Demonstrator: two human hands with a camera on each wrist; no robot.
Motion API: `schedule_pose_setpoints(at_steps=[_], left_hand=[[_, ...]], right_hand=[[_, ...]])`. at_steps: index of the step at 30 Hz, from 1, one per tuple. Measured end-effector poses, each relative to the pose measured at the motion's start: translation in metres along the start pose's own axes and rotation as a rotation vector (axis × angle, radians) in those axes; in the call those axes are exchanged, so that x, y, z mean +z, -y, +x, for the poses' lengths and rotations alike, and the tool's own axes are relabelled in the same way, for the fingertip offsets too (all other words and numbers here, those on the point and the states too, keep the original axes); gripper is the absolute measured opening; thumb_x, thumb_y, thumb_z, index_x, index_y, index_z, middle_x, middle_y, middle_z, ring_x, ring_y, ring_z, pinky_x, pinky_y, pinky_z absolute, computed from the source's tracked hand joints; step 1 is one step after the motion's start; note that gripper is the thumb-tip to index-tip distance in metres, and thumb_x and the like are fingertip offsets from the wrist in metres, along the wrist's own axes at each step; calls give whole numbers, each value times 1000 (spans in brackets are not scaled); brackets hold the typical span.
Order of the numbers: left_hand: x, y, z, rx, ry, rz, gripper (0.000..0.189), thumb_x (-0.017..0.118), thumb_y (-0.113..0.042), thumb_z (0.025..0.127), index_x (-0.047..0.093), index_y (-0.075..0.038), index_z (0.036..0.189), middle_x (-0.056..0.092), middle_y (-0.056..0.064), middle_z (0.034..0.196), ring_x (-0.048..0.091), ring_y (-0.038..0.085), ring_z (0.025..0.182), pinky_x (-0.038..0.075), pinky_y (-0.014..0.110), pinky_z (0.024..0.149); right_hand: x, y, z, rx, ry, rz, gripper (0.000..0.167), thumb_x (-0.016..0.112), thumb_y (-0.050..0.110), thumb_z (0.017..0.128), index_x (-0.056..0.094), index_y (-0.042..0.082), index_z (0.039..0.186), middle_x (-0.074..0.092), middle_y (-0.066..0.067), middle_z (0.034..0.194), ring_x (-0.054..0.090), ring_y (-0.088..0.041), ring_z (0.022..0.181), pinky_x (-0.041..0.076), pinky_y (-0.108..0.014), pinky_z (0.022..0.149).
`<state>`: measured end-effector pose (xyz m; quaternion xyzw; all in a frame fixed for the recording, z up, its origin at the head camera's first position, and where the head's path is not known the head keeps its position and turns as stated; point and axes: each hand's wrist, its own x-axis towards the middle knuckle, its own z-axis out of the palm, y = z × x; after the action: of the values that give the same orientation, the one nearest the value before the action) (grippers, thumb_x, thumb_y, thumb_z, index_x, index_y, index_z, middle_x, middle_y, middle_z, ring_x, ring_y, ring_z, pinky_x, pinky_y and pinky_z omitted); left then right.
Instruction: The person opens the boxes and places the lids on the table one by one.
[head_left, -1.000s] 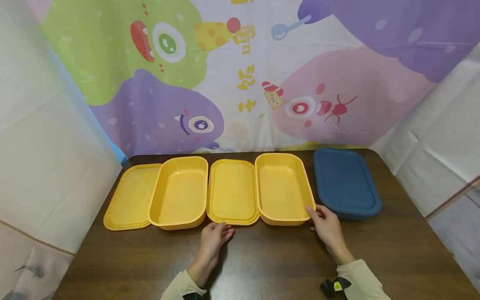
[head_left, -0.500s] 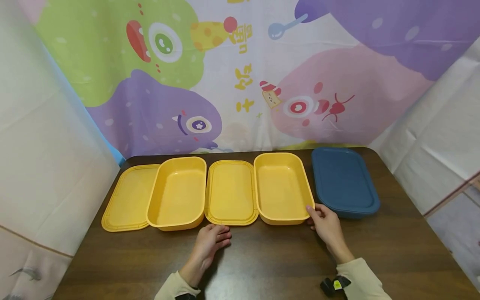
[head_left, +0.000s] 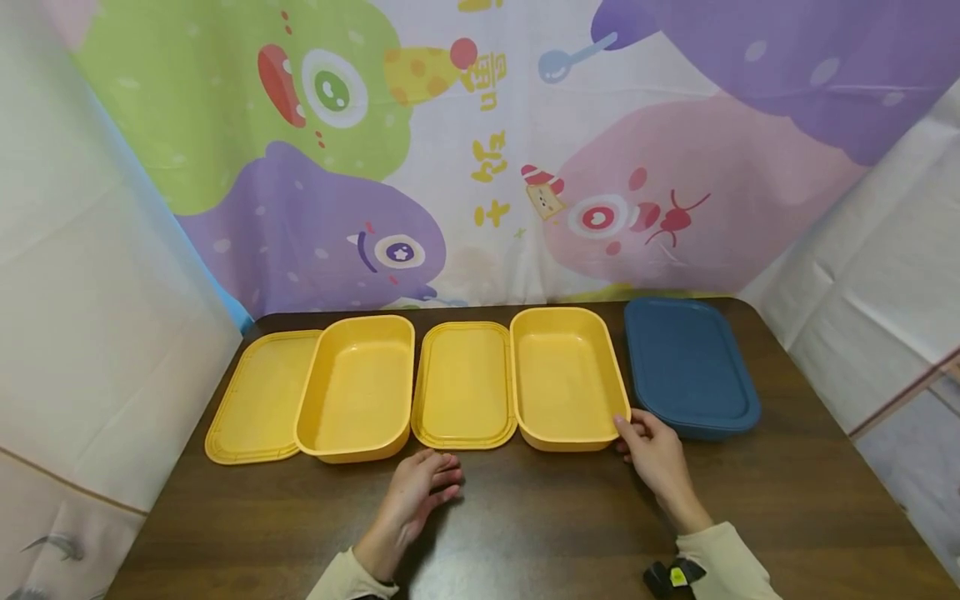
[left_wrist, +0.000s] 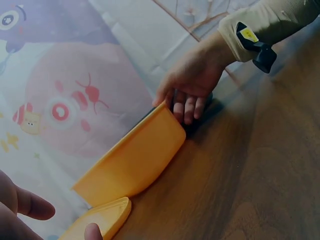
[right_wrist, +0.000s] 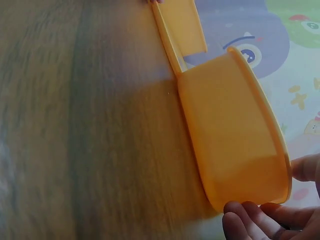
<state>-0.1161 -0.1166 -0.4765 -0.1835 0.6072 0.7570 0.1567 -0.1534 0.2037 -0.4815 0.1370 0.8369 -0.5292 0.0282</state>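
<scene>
My right hand (head_left: 657, 455) pinches the near right corner of a yellow food container (head_left: 566, 383), its thumb at the rim and fingers along the outer wall, as the right wrist view also shows. This container has no lid on. Just left of it lies a flat yellow lid (head_left: 465, 385). My left hand (head_left: 414, 493) hovers at the table in front of that lid, fingers loosely bent, holding nothing and a little apart from the lid's near edge.
Further left stand a second open yellow container (head_left: 360, 387) and another yellow lid (head_left: 262, 398), partly behind it. A blue lidded container (head_left: 692, 362) sits at the right. A cartoon-print curtain (head_left: 495, 267) hangs behind the brown table (head_left: 540, 525).
My left hand has drawn back slightly from the middle lid's near edge, toward the lower left. The right hand keeps its grip on the container, which stays in place.
</scene>
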Motion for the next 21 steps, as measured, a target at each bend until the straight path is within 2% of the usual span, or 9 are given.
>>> schedule_pose_setpoints(at_steps=[4,7,12,16,21], left_hand=[[1,-1,0,37,2,21,60,49,-10,98,21,17,144,63,14,111,62,10,83,52,22,67],[4,0,0,70,-20,60,66,50,-11,97,16,17,146,61,20,118,61,11,83,50,22,66],[11,-1,3,115,-49,108,59,52,-13,96,28,12,144,53,25,128,61,17,90,50,25,71],[17,-3,6,156,-38,117,53,52,-13,97,35,12,140,55,24,124,62,17,92,51,27,73],[24,-5,8,208,-13,139,46,52,-12,97,41,11,136,57,26,124,63,14,90,52,30,75]], right_hand=[[0,1,-1,-21,2,-4,49,54,33,99,52,1,136,64,-16,107,65,-16,85,55,-25,69],[0,0,-1,-31,3,3,47,54,30,99,53,0,135,63,-17,109,64,-16,85,55,-25,69],[1,-1,-1,-43,1,5,47,54,27,100,51,-1,136,61,-21,117,63,-21,94,56,-25,72],[0,-1,-1,-52,6,0,47,53,26,100,49,-2,138,59,-24,125,61,-28,105,56,-26,75],[-1,-1,-2,-66,8,-10,47,54,25,100,48,-1,139,58,-23,128,61,-21,102,57,-28,78]])
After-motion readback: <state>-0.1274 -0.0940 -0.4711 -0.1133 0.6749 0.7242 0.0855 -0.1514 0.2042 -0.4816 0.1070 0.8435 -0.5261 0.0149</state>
